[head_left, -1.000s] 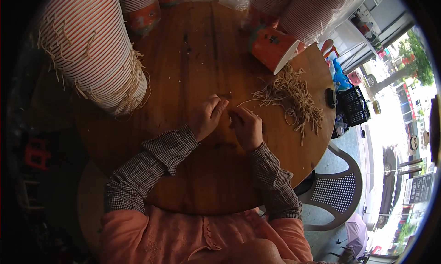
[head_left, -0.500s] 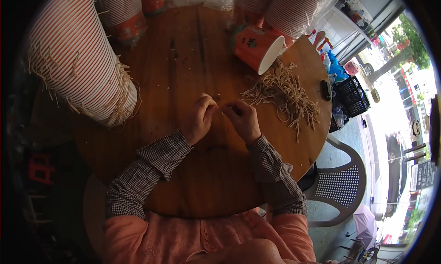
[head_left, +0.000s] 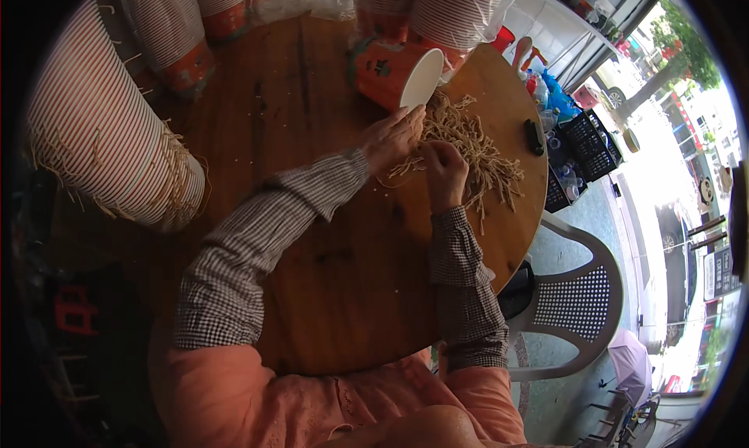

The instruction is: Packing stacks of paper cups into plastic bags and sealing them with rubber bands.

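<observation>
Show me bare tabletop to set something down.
The table has two wide patches, bare but for specks: between the left sleeve and right sleeve, and between the tall cup stack and tipped orange cup. It is crowded along the far edge by wrapped cup stacks, and at right, where the left hand and right hand are near the string pile.

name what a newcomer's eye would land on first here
Probably the tall, leaning stack of nested cups on the left, with tan strands clinging to it. Next, the orange tub lying on its side at the table's far part, its pale opening facing right. Then the tangle of tan strands just right of it, beside the left hand and right hand.
</observation>
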Demonstrator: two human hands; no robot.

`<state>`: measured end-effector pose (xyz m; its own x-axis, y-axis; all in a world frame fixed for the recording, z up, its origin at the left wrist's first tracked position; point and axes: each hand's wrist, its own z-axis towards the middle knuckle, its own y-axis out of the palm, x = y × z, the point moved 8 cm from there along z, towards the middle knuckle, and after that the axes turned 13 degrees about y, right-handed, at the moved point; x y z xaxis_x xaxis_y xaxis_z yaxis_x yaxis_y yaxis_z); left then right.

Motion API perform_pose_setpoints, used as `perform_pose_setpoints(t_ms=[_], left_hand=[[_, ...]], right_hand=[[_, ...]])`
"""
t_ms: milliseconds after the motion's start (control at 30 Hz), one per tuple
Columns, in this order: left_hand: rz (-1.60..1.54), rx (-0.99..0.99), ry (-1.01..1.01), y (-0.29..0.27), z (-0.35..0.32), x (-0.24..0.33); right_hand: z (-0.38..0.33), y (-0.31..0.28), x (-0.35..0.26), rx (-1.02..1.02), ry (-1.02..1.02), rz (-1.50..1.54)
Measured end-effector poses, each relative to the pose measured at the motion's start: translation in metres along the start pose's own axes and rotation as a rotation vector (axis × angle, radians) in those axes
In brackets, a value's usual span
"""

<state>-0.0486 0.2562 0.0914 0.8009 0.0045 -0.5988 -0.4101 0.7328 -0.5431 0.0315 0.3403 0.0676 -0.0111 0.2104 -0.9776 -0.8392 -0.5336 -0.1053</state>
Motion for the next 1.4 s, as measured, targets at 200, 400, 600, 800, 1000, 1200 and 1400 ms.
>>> perform_pose_setpoints(t_ms=[200, 400, 600, 800, 1000, 1200, 1400], left_hand=[[0.165, -0.429, 0.034, 0.071, -0.037, -0.028], [-0.343, 0.018, -0.555, -0.059, -0.081, -0.051], [-0.702, 0.048, -0.956, -0.128, -0.157, -0.007], [-0.795, 0.181, -0.952, -0.150, -0.181, 0.007], [-0.772, 0.121, -0.886, -0.169, -0.166, 0.004], [-0.779, 0.115, -0.933, -0.166, -0.169, 0.008], [-0.795, 0.120, -0.932, -0.162, -0.170, 0.009]], right_hand=[[-0.003, 0.004, 0.003, 0.020, 0.050, -0.011], [-0.034, 0.036, -0.015, -0.268, 0.181, 0.242], [-0.102, 0.094, -0.021, -0.568, 0.317, 0.546], [-0.144, 0.116, -0.036, -0.631, 0.208, 0.493], [-0.158, 0.118, -0.050, -0.528, 0.131, 0.364], [-0.156, 0.118, -0.041, -0.477, 0.111, 0.347], [-0.153, 0.120, -0.039, -0.480, 0.144, 0.369]])
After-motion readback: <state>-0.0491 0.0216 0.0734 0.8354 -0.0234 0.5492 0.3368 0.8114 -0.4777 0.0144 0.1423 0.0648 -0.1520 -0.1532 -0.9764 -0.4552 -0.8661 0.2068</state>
